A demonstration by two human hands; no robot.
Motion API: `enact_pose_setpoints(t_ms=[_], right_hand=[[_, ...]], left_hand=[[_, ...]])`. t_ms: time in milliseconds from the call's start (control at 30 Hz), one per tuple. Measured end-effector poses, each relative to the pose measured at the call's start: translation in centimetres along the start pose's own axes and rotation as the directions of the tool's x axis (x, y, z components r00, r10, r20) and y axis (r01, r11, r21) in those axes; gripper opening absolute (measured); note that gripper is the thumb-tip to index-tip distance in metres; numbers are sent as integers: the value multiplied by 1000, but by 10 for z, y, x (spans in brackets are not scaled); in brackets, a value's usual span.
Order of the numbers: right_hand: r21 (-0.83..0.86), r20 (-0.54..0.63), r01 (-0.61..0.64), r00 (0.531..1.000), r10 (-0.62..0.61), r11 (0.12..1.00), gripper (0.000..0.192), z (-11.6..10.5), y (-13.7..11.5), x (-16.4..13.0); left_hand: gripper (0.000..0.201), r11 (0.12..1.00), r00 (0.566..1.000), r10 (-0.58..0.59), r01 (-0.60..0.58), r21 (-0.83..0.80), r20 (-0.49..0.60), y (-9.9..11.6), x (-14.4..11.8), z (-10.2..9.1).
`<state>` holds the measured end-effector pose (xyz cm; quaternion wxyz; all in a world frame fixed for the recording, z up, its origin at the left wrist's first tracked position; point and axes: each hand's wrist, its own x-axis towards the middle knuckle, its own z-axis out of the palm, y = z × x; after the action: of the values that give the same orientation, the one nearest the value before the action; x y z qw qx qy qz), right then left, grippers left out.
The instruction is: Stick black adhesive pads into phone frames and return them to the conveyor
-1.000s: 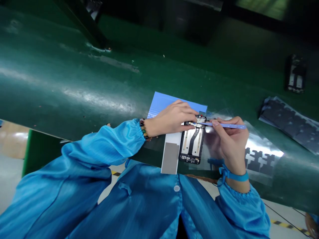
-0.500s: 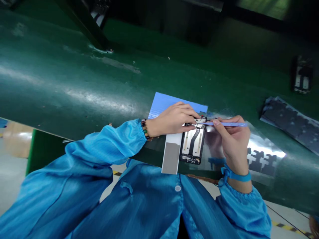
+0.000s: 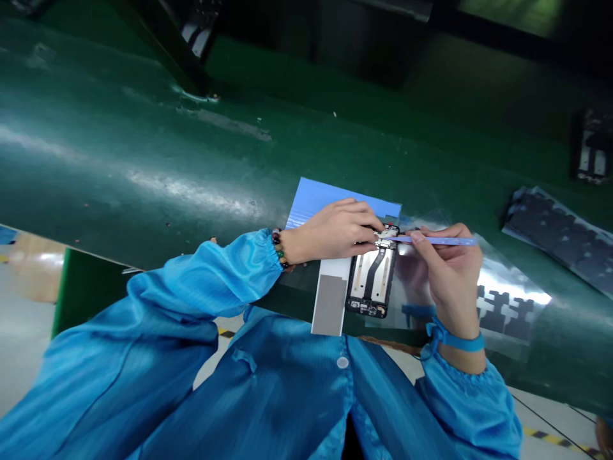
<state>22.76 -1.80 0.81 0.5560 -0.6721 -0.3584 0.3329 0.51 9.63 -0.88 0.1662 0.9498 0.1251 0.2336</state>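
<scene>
An opened phone (image 3: 371, 281) lies lengthwise toward me, its silvery inside and a dark ribbon cable showing. My left hand (image 3: 341, 229) bends over its upper left edge, fingers closed around that corner; the fingertips partly cover the parts there. From the other side, my right hand (image 3: 454, 271) pinches slim lavender tweezers (image 3: 450, 241). They lie nearly level, with their tips at the phone's upper section, close to my left fingertips. What the tips touch is too small to make out. Left of the phone is a white strip with a grey patch (image 3: 329, 303).
A blue sheet (image 3: 320, 195) lies beyond my left hand. Clear film with dark cut-out pieces (image 3: 505, 313) is right of my right wrist. Dark sheets (image 3: 558, 227) lie farther right, another phone body (image 3: 594, 150) behind them. A dark post (image 3: 167, 54) stands on the green table (image 3: 230, 160).
The view has shifted slightly, so the table items sit a little differently in it. Both hands keep almost the same pose, with the tweezers still at the phone's upper part.
</scene>
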Motion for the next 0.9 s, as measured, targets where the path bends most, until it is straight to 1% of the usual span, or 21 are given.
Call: enact_pose_setpoints(t_ms=[133, 233, 333, 400, 467, 600, 700, 800, 900], right_hand=[[51, 6, -19, 1000, 19, 999, 44, 1, -1, -2], [94, -26, 20, 1000, -18, 995, 38, -8, -2, 1], [131, -165, 108, 983, -85, 986, 32, -26, -3, 3], [92, -259, 153, 958, -125, 984, 27, -41, -3, 0], [46, -298, 162, 944, -141, 986, 25, -55, -1, -6], [22, -337, 123, 935, -108, 992, 26, -80, 9, -27], [16, -347, 73, 936, -63, 997, 25, -92, 20, -40], [86, -343, 40, 939, -8, 995, 28, -94, 28, -46], [171, -357, 57, 934, 8, 984, 31, -87, 30, -45]], left_hand=[[22, 999, 1000, 24, -24, 47, 10, 0, 1, -2], [27, 996, 999, 45, -47, 79, 29, 0, 1, -2], [29, 991, 998, 65, -67, 114, 21, 0, 0, -1], [26, 990, 997, 73, -73, 123, 9, 0, -1, 0], [23, 988, 997, 82, -81, 128, -4, 0, -2, 1], [23, 979, 992, 121, -113, 167, -38, 0, -2, 0], [23, 975, 990, 137, -131, 179, -24, 0, -1, -3], [21, 971, 989, 149, -147, 186, 5, 0, 0, -7], [15, 957, 985, 167, -171, 234, 40, 2, 0, -11]])
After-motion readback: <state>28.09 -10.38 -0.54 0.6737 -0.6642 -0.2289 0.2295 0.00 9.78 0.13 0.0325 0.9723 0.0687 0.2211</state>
